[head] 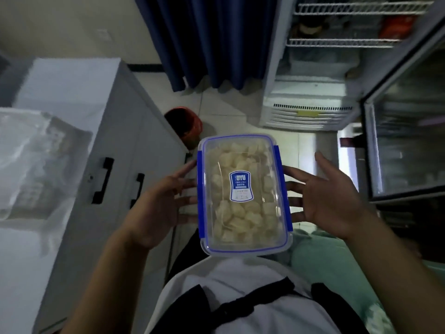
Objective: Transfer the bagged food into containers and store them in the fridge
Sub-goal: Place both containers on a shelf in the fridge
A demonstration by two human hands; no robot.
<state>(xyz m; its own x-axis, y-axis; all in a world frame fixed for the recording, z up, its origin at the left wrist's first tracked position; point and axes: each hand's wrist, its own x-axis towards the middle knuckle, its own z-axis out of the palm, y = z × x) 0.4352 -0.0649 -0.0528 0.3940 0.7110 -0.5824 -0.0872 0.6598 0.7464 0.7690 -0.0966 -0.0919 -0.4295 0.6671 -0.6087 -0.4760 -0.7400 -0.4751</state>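
Container (243,196) sits dead centre of the frame, held up in front of the person's body, roughly level and long side running away from the camera. It's a clear rectangular plastic food box with a snap lid, blue seal around the rim and blue latch flaps down both long sides, plus a blue label (240,186) stuck on the middle of the lid. Inside it's packed nearly full with pale yellowish chunks of food (240,213), can't tell exactly what. Left hand (159,201) is at the left long side, fingers straight and spread, the tips reaching in under the box; right hand (330,196) is on the right side doing the same thing, palm up and wide, fingers splayed with tips tucked under the edge. So neither hand is really wrapped around it, it looks more like it's cradled on flat fingers from below. My guess is it's stiff and not fragile, moderately heavy given how full it is, and smooth plastic, so a bit slippery. I'd take it by the two long sides, thumbs over the latches. The fridge (313,97) is open at the upper right of the frame, wire shelves (342,43) showing, glass door (407,145) swung out at the right edge.
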